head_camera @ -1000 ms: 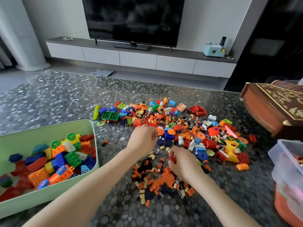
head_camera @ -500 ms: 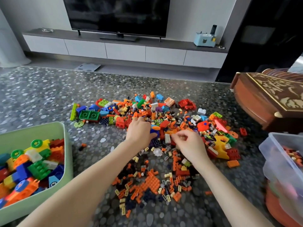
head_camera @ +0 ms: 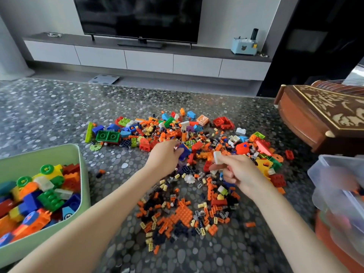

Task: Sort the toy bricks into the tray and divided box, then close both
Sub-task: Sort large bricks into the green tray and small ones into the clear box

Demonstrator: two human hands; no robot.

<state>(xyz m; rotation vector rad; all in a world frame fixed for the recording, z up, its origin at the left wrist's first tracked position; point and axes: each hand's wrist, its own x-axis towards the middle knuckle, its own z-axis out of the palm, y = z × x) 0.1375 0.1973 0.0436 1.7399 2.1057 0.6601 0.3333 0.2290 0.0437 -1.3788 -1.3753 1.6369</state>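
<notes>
A dark pebble-patterned counter (head_camera: 59, 115) is filling the lower view. Beyond it a television (head_camera: 137, 16) is standing on a long low cabinet (head_camera: 147, 60), which is also carrying a small pale-blue box (head_camera: 243, 46).

A green tray (head_camera: 79, 174) is sitting at the left edge, holding large bricks. A clear divided box (head_camera: 334, 172) is showing blurred at the right edge, just below a carved wooden chest (head_camera: 319, 119). The loose bricks (head_camera: 197, 133) are lying spread across the middle of the counter between tray and box. Both forearms are crossing over the near bricks and hiding some.

The left hand (head_camera: 163, 158) is curling its grip round a blue brick (head_camera: 184, 152). The right hand (head_camera: 240, 172) is pinching a white brick (head_camera: 217, 157) in its grip.

Half a second earlier both hands were lying lower among the bricks. Now the right is holding its piece raised clear, and the left is showing the blue one.
</notes>
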